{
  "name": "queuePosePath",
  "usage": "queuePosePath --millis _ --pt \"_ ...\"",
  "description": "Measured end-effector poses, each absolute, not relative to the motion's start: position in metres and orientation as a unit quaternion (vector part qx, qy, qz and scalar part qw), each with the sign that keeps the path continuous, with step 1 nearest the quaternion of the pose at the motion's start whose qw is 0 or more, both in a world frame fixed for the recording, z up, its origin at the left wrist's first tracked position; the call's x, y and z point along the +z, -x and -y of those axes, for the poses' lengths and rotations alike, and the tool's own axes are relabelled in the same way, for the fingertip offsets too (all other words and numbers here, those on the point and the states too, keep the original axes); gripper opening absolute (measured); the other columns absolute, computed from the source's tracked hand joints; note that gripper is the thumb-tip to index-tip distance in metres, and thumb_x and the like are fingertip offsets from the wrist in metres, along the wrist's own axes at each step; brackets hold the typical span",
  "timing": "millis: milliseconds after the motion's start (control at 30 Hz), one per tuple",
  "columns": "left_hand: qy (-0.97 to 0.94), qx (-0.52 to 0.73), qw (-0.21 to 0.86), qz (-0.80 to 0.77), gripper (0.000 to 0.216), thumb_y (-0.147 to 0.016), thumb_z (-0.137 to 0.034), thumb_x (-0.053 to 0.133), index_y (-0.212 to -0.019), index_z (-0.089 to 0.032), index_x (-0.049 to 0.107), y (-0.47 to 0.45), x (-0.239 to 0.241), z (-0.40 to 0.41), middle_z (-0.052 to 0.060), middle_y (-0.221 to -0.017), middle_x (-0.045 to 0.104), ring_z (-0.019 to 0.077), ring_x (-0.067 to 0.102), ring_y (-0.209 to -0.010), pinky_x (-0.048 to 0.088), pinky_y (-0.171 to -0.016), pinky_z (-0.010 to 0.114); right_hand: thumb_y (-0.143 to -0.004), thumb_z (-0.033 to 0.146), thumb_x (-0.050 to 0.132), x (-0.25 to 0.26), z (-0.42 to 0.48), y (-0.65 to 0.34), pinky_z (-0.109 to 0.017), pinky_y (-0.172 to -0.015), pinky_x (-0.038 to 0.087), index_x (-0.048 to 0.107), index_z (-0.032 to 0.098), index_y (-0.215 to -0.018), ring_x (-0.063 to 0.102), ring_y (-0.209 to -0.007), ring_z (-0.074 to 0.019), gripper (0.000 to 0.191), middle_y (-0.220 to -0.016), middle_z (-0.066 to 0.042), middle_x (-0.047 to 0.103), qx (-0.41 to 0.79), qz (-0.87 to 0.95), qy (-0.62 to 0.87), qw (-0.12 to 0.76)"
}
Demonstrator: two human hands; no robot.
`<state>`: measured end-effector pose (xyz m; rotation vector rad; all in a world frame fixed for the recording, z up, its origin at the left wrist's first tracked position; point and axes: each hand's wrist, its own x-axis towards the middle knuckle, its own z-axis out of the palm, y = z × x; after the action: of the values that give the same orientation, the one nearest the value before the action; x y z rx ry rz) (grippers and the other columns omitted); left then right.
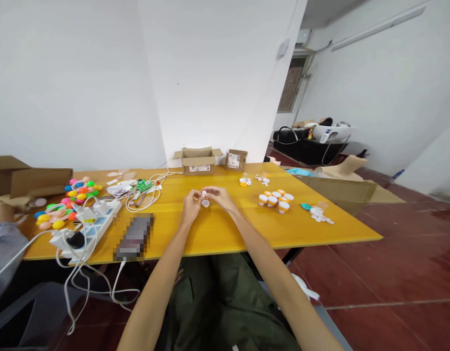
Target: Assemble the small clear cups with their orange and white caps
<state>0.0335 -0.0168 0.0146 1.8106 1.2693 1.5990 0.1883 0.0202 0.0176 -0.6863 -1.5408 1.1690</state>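
Note:
My left hand (191,204) is closed, fingertips pinching a small white plastic piece (203,193) over the table. From the other side my right hand (218,196) has its fingers bent onto the same piece. The exact shape of the piece is too small to tell. Just below the fingers a small see-through cup (205,204) stands on the yellow table (225,236). Right of my hands is a group of several small cups with white and orange lids (272,200).
Loose white parts (322,215) lie by a green ring (306,207) at the right. Cardboard boxes (198,163) stand at the back. On the left are a power strip (101,226), a phone (135,237), colourful balls (57,214) and another person's sleeve (6,248).

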Motion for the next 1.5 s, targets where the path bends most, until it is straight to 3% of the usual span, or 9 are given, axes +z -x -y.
queuePosePath --millis 233,433,700,900,1167,1500 --pt "-0.647 0.588 0.172 -0.453 0.012 -0.076 -0.019 0.069 -0.076 -0.023 0.058 -0.033 0.013 0.015 -0.001 -0.078 0.066 0.0159 0.06 -0.076 0.045 -0.072 0.028 -0.059 0.039 0.086 0.016 -0.021 -0.187 -0.04 -0.093 0.054 0.076 0.023 -0.09 0.072 -0.094 -0.0231 0.036 -0.097 -0.005 0.078 0.497 0.64 0.276 0.516" --pt "-0.652 0.589 0.137 -0.458 0.015 -0.077 -0.022 0.07 -0.078 -0.024 0.056 -0.033 0.008 0.013 -0.001 -0.077 0.063 0.0169 0.059 -0.077 0.046 -0.075 0.03 -0.064 0.045 0.083 0.015 -0.021 -0.186 -0.035 -0.08 0.057 0.075 0.021 -0.085 0.071 -0.083 -0.0212 0.033 -0.087 -0.004 0.077 0.489 0.647 0.29 0.507" --pt "-0.665 0.549 0.203 -0.464 0.028 -0.064 -0.019 0.078 -0.084 -0.023 0.059 -0.035 0.01 0.014 0.0 -0.086 0.064 0.0183 0.06 -0.085 0.048 -0.083 0.033 -0.07 0.047 0.078 0.013 -0.024 -0.19 -0.033 -0.072 0.057 0.074 0.021 -0.085 0.07 -0.081 -0.0215 0.03 -0.086 -0.005 0.076 0.449 0.649 0.328 0.52" --pt "-0.684 0.519 0.256 -0.444 0.038 -0.057 -0.021 0.084 -0.084 -0.022 0.057 -0.035 0.003 0.011 -0.001 -0.085 0.065 0.0179 0.062 -0.083 0.049 -0.081 0.033 -0.074 0.038 0.074 0.012 -0.024 -0.191 -0.034 -0.078 0.055 0.075 0.021 -0.081 0.069 -0.078 -0.0203 0.019 -0.081 -0.004 0.076 0.397 0.687 0.343 0.503" --pt "-0.688 0.507 0.298 -0.426 0.03 -0.06 -0.012 0.074 -0.077 -0.023 0.052 -0.034 0.008 0.013 -0.005 -0.071 0.064 0.0152 0.061 -0.069 0.05 -0.073 0.031 -0.074 0.034 0.073 0.014 -0.021 -0.192 -0.034 -0.077 0.054 0.076 0.02 -0.077 0.07 -0.08 -0.0216 0.015 -0.082 -0.004 0.076 0.384 0.727 0.333 0.462" --pt "-0.68 0.494 0.304 -0.449 0.023 -0.059 -0.014 0.073 -0.07 -0.023 0.055 -0.034 0.011 0.016 -0.004 -0.067 0.064 0.0153 0.06 -0.067 0.05 -0.071 0.031 -0.071 0.037 0.076 0.015 -0.02 -0.194 -0.033 -0.074 0.055 0.075 0.019 -0.077 0.069 -0.075 -0.0198 0.019 -0.078 -0.004 0.076 0.401 0.729 0.32 0.453"
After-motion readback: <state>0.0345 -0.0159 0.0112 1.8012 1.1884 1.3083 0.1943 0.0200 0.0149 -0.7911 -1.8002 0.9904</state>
